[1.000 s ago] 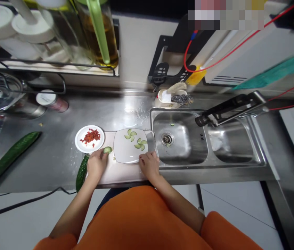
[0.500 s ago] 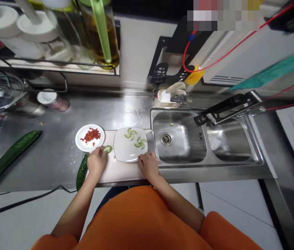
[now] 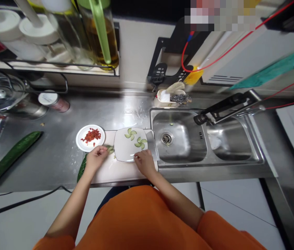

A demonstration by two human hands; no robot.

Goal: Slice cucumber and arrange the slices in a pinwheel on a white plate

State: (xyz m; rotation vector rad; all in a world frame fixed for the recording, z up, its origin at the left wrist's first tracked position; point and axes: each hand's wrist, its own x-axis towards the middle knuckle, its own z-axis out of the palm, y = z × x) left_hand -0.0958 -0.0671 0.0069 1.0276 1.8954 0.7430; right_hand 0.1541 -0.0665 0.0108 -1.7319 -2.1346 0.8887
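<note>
My left hand (image 3: pixel 97 159) is closed, its fingertips pinched at a small bunch of cucumber slices (image 3: pixel 109 149) just left of the square white plate (image 3: pixel 123 151). Over the plate's lower right edge, my right hand (image 3: pixel 145 162) has its fingers drawn together; whatever may be between them is too small to make out. Thin cucumber slices form two pinwheels on the plate, one at the top (image 3: pixel 130 133) and one at the right (image 3: pixel 141 143). Under the plate lies a pale cutting board (image 3: pixel 123 173). A cut cucumber (image 3: pixel 81 169) is partly hidden behind my left wrist.
A round white plate (image 3: pixel 78 140) holds red dried berries. At the far left lies a whole cucumber (image 3: pixel 11 159). The double sink (image 3: pixel 183 135) with a black faucet (image 3: pixel 214 110) is to the right. A condiment rack (image 3: pixel 58 69) with bottles hangs above the counter.
My right hand has shifted slightly left, further over the plate. My left fingertips have changed position at the cucumber slices, which now look more tilted and spread.
</note>
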